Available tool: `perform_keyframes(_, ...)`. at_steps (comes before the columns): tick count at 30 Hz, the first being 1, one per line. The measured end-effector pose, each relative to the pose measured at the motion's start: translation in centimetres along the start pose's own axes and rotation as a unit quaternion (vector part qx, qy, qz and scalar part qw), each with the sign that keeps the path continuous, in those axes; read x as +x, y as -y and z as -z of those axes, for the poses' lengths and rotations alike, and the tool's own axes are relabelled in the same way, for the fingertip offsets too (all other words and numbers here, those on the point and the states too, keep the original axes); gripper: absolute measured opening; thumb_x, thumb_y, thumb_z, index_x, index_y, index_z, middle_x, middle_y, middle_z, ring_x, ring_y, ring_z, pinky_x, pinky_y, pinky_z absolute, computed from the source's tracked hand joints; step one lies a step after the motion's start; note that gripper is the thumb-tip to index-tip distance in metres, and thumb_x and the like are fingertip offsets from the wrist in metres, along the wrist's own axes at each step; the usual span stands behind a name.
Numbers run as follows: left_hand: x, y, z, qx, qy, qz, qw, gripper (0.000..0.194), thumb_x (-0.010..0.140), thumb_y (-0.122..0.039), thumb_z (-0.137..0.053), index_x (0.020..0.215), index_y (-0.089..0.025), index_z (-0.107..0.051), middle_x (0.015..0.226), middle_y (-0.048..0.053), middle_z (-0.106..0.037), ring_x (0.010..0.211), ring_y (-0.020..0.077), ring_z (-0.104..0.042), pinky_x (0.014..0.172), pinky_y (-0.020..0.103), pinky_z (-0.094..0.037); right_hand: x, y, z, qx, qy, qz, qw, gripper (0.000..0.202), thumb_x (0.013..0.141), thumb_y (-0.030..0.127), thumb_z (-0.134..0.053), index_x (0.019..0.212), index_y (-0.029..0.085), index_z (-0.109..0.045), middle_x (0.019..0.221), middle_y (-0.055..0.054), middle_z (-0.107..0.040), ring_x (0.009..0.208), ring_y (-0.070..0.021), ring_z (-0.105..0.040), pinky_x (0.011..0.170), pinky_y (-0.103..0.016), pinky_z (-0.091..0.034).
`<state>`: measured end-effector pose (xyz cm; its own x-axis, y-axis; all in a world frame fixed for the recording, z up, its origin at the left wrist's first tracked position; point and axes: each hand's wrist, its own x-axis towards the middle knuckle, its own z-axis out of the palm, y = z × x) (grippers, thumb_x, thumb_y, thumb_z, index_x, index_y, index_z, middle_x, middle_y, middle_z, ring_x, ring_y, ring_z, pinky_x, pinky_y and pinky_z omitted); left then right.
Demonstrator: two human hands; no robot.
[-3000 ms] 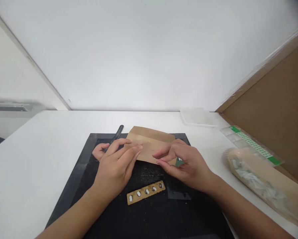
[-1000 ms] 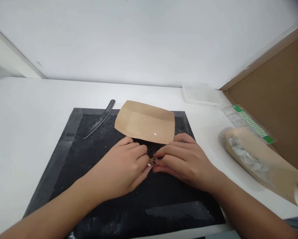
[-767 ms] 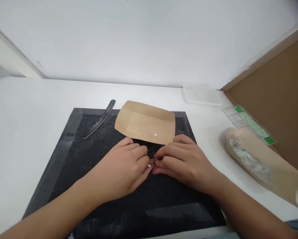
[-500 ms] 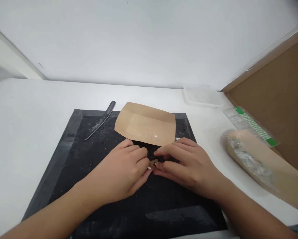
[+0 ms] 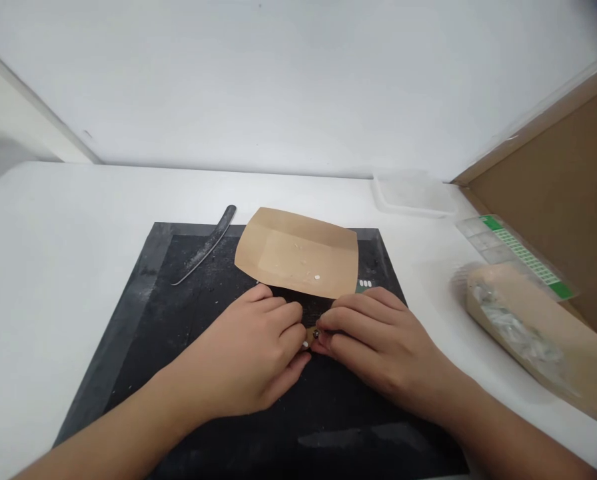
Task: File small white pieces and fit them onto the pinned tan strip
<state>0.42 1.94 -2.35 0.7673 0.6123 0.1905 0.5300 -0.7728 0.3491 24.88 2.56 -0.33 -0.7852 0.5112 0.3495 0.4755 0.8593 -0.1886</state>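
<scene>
My left hand (image 5: 266, 350) is closed, its fingers curled and its thumb stretched along the mat. Its fingertips hold the edge of a small brown piece (image 5: 310, 337), mostly hidden between both hands. A tiny white bit (image 5: 305, 345) shows by the left thumb. My right hand (image 5: 373, 337) pinches at the other side of the piece, where a small dark shiny bead-like thing (image 5: 316, 334) sits at its fingertips. Both hands rest low over a black mat (image 5: 258, 440). Just beyond them is a brown paper tray (image 5: 283, 250) with small white bits in it.
A curved dark nail file (image 5: 206, 247) lies at the mat's far left. Part of a green card with white ovals (image 5: 365, 284) shows behind my right hand. To the right are a clear plastic box (image 5: 413, 197), a green-labelled compartment case (image 5: 518, 253) and a paper tray of clear plastic pieces (image 5: 543, 333).
My right hand's fingers have drawn together around the small dark thing; the index finger was raised before. The whole view has shifted slightly. My left hand keeps nearly the same pose.
</scene>
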Motion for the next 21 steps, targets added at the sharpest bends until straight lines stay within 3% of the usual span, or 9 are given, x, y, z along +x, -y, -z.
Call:
perform_keyframes(5,-0.12,-0.04,-0.02,0.003,0.0,0.001,1.0,0.024,0.105,-0.029,-0.054,0.086,-0.019,-0.063,0.082,0.002,-0.058,0.073,0.0205,-0.051,0.073,0.04,-0.035,0.16,-0.07,-0.36,-0.004,0.004,0.018,1.0,0.029,0.109,0.016,-0.057,0.081,0.017,-0.066,0.08,0.0,-0.065,0.077,-0.0155,-0.054,0.073,-0.037,-0.036)
perform_keyframes(21,-0.23,0.08,-0.09,-0.007,0.006,0.005,1.0,0.022,0.105,-0.033,-0.058,0.089,-0.019,-0.064,0.087,0.001,-0.06,0.076,0.0198,-0.053,0.077,0.04,-0.037,-0.22,-0.17,-0.89,-0.023,-0.01,0.016,1.0,0.023,0.105,0.015,-0.062,0.082,0.018,-0.061,0.078,0.001,-0.06,0.074,-0.0145,-0.05,0.073,-0.037,-0.033)
